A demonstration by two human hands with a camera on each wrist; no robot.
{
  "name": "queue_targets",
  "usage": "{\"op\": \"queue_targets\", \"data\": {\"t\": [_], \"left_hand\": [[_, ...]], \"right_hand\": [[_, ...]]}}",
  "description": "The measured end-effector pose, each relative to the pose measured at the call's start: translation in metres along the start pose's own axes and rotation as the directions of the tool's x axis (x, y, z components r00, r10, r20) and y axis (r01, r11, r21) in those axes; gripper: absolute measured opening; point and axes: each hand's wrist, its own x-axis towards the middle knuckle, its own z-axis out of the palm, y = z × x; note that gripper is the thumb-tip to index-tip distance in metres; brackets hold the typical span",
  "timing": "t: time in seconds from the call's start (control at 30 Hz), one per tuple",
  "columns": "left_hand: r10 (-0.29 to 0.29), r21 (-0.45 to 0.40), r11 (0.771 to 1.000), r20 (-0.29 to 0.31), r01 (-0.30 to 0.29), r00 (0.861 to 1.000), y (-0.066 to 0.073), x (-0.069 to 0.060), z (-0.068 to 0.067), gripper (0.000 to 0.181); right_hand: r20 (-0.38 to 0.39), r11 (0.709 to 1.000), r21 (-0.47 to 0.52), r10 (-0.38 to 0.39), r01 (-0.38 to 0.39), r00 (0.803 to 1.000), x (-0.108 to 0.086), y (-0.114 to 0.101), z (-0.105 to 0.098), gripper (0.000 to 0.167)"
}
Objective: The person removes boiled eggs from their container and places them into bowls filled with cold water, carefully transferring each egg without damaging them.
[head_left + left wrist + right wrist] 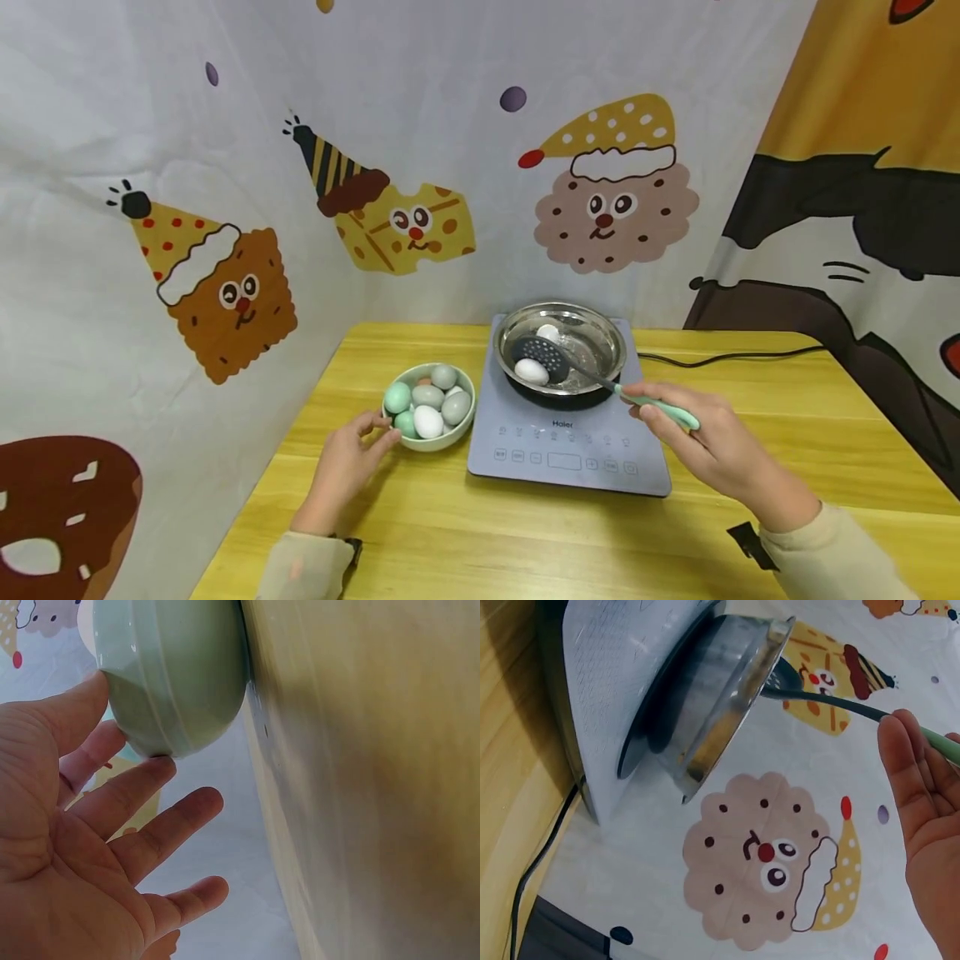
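My right hand (701,429) grips the mint-green handle of a dark slotted spoon (542,354), whose perforated head is down inside a steel pan (622,350). One white egg (531,372) lies against the spoon's head, and another white egg (548,333) sits behind it. At the left, a pale green bowl (180,675) holds several green, grey and white eggs (428,422), plus a brown one mostly hidden. My left hand (352,458) touches the bowl's near-left side. In the left wrist view, its thumb and nearby fingertips rest at the rim and outer wall, the other fingers spread.
The pan stands on a lilac induction cooker (570,458) with a touch panel. A black cord (712,363) runs from it along the back of the wooden table (480,533). A cartoon-printed cloth (465,100) hangs behind and at the left.
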Motion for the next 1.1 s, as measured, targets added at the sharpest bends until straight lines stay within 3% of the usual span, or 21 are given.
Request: {"op": "queue_targets", "data": {"t": [0.2,0.43,0.53,0.63,0.7,0.77,0.87,0.93,1.0,1.1], "left_hand": [[-0.016,-0.005,1.0,-0.002,0.016,1.0,-0.001,-0.001,0.0,0.028],[-0.01,-0.021,1.0,-0.011,0.009,1.0,0.0,-0.001,0.0,0.027],[-0.004,-0.02,1.0,-0.013,0.004,1.0,0.0,-0.001,0.0,0.026],[-0.007,-0.02,1.0,-0.014,0.006,1.0,0.001,-0.001,0.001,0.027],[-0.013,-0.024,1.0,-0.011,0.012,1.0,0.0,-0.001,0.001,0.029],[-0.016,-0.027,1.0,-0.009,0.016,1.0,-0.001,-0.002,0.001,0.03],[-0.017,-0.03,0.999,-0.003,0.017,1.0,-0.002,-0.002,0.002,0.032],[-0.015,-0.029,0.999,0.0,0.015,1.0,-0.002,-0.002,0.002,0.033],[-0.015,-0.028,0.999,0.002,0.016,1.0,-0.002,-0.001,0.002,0.034],[-0.014,-0.027,1.0,0.001,0.014,1.0,-0.001,0.0,0.002,0.035]], "right_hand": [[-0.037,0.99,-0.045,-0.136,0.135,0.99,0.003,-0.003,0.006,0.033],[-0.026,0.989,-0.062,-0.133,0.131,0.991,0.003,-0.007,0.005,0.033],[-0.056,0.999,0.005,-0.054,0.054,0.997,0.002,-0.007,0.004,0.035],[-0.106,0.982,0.141,0.137,-0.122,0.985,0.001,0.0,0.003,0.031],[-0.133,0.925,0.291,0.293,-0.245,0.947,0.0,0.009,0.004,0.026],[-0.137,0.832,0.448,0.425,-0.327,0.895,-0.001,0.019,0.006,0.029],[-0.124,0.671,0.639,0.572,-0.376,0.811,-0.003,0.029,0.01,0.037],[-0.112,0.594,0.702,0.637,-0.393,0.762,-0.002,0.031,0.012,0.037],[-0.107,0.554,0.73,0.672,-0.401,0.733,0.0,0.031,0.014,0.039],[-0.126,0.546,0.741,0.685,-0.391,0.718,0.006,0.028,0.015,0.039]]}}
